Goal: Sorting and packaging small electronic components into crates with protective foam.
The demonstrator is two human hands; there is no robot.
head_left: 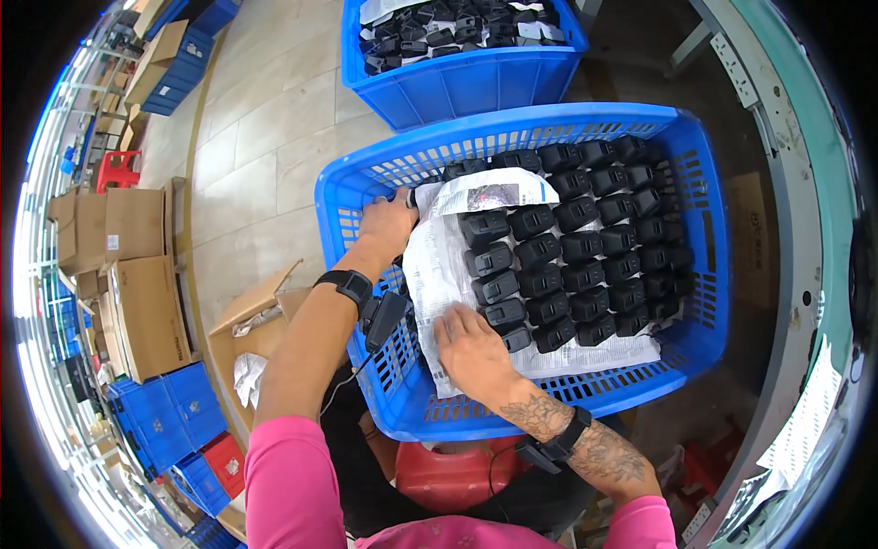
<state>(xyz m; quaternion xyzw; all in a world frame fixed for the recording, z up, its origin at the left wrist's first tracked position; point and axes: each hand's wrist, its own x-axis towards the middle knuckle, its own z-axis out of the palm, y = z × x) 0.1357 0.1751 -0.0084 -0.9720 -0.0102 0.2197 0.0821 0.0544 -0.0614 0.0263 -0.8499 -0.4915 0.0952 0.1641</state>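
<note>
A blue plastic basket (585, 114) stands in front of me, with rows of small black plastic units (540, 249) inside it on printed paper. One sheet of newspaper (430, 265) lies along the basket's left part, its upper end folded over some of the units. My left hand (389, 222) reaches down inside the left wall, at the paper's edge beside a dark piece; its fingertips are mostly hidden. Over the sheet's lower part rests my right hand (474, 352), fingers slightly bent and touching the paper, next to the nearest units. Nothing shows in its grasp.
Another blue bin (466, 87), full of black pieces, stands beyond the basket. Cardboard boxes (146, 316) and blue crates (169, 416) line the left side. A green-topped table (819, 183) with a metal frame runs along the right. A red stool (453, 476) is below the basket.
</note>
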